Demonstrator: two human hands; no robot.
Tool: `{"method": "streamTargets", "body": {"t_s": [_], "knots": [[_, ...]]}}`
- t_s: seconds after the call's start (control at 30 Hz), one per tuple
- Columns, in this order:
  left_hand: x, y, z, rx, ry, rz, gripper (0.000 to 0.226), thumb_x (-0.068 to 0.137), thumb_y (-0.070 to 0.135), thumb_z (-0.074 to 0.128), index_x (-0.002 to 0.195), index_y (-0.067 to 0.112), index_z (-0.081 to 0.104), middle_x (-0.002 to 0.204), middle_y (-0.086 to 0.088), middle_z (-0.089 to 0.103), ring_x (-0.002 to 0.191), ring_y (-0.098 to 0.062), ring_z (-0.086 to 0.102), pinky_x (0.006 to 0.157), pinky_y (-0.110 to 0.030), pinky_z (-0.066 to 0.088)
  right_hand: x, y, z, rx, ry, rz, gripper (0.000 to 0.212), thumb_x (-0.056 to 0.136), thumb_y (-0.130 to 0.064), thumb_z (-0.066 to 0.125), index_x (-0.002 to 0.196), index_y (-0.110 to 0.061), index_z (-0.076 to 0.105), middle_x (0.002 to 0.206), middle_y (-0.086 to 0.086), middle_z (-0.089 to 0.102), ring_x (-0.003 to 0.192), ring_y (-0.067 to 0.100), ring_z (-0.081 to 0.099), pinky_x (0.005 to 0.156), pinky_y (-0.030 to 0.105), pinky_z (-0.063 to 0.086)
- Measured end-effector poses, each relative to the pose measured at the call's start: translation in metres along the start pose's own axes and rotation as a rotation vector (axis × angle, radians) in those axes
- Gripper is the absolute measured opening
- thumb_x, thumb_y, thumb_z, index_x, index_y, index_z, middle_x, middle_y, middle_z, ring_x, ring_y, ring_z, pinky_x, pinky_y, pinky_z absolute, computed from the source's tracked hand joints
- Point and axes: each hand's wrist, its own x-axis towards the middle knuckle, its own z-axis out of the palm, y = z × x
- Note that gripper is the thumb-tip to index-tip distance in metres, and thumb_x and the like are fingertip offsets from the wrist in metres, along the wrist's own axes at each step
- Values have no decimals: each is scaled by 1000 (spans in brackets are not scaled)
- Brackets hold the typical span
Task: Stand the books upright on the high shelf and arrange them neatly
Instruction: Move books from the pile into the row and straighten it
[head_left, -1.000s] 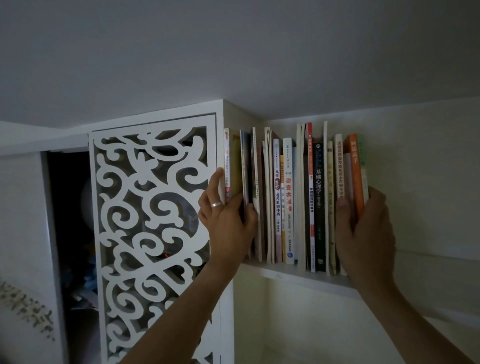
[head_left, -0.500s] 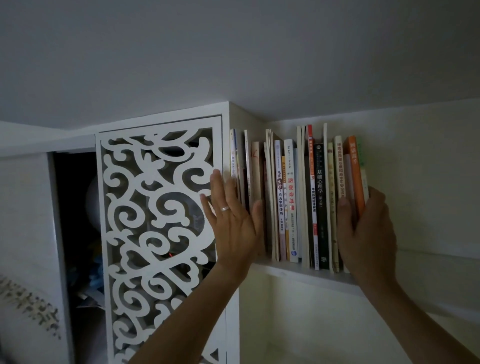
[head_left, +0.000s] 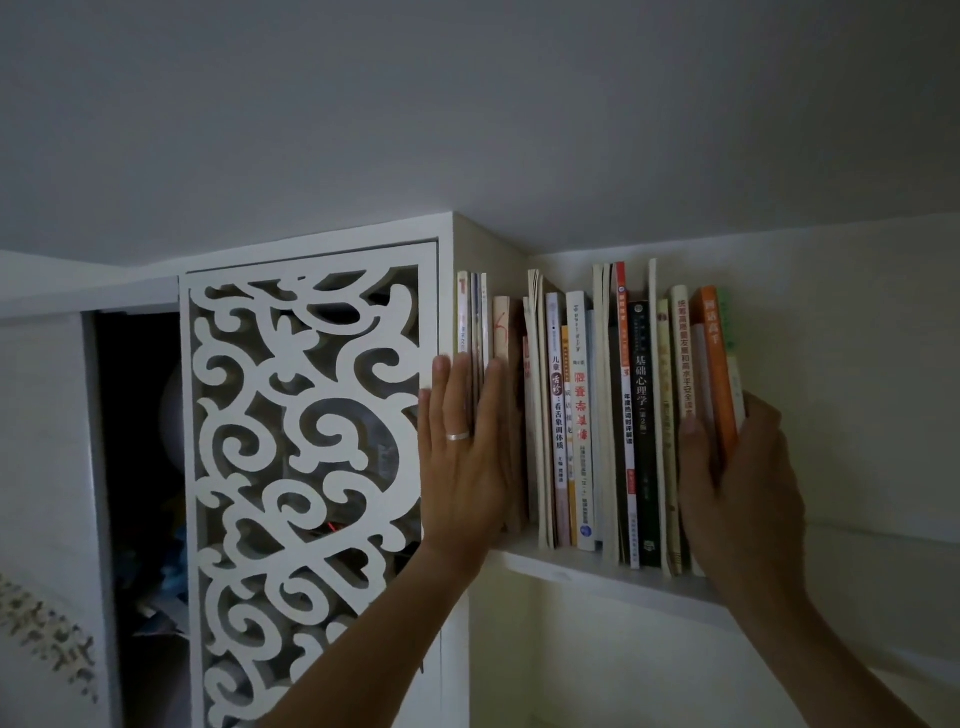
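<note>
Books (head_left: 582, 415) stand upright in a row on the high shelf (head_left: 597, 574), just under the ceiling. Your left hand (head_left: 462, 457) is released: fingers straight, palm flat on the leftmost spines beside the white fretwork cabinet door (head_left: 306, 467). Your right hand (head_left: 743, 483) is grasping the right end of the row, thumb on the spines, fingers curled round the orange book (head_left: 719, 374).
</note>
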Motion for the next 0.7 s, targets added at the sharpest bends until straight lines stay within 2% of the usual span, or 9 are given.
{"method": "streamTargets", "body": {"t_s": [0.13, 0.23, 0.3, 0.37, 0.43, 0.57, 0.7], "knots": [[-3, 0, -1, 5, -15, 1, 70, 98, 19, 68, 160, 16, 35, 171, -12, 7, 160, -33, -2, 126, -62, 15, 1, 1, 1, 8, 2, 3, 56, 100, -60, 36, 141, -22, 36, 116, 9, 59, 91, 27, 67, 65, 45, 62], [-5, 3, 1, -36, 29, -14, 60, 101, 24, 60, 156, 11, 42, 170, -12, 11, 160, -33, 2, 124, -64, 21, 1, 1, 1, 13, -4, 11, 62, 97, -70, 33, 141, -27, 34, 117, 7, 57, 91, 26, 67, 63, 44, 62], [-6, 4, 3, -71, 47, -38, 55, 103, 23, 58, 155, 12, 44, 170, -13, 16, 160, -33, 4, 122, -66, 25, 1, -1, 0, 20, -22, 29, 63, 95, -69, 42, 143, -30, 32, 122, 7, 54, 95, 26, 65, 65, 45, 63], [-6, 4, 4, -88, 52, -66, 57, 102, 20, 61, 156, 15, 44, 170, -13, 19, 160, -31, 7, 121, -65, 27, 0, -3, -1, 31, -32, 52, 67, 91, -63, 53, 145, -31, 30, 127, 6, 51, 101, 27, 63, 71, 49, 62], [-6, 4, 4, -68, 42, -72, 60, 102, 25, 60, 158, 17, 41, 171, -11, 15, 160, -30, 7, 123, -63, 25, 0, -4, -3, 40, -32, 60, 70, 90, -62, 57, 146, -31, 30, 129, 5, 51, 104, 27, 62, 75, 51, 62], [-7, 7, 0, -30, 16, -58, 71, 98, 40, 61, 160, 16, 36, 171, -15, 9, 160, -32, 5, 126, -59, 19, 0, -4, -3, 53, -36, 59, 69, 90, -62, 55, 146, -30, 31, 129, 5, 51, 105, 27, 63, 75, 50, 62], [-9, 7, 1, -29, 28, -57, 72, 96, 39, 67, 158, 14, 39, 170, -17, 7, 160, -34, 6, 124, -61, 22, 1, -3, -2, 40, -29, 47, 68, 91, -61, 52, 145, -25, 33, 127, 7, 53, 102, 26, 63, 72, 47, 62]]}}
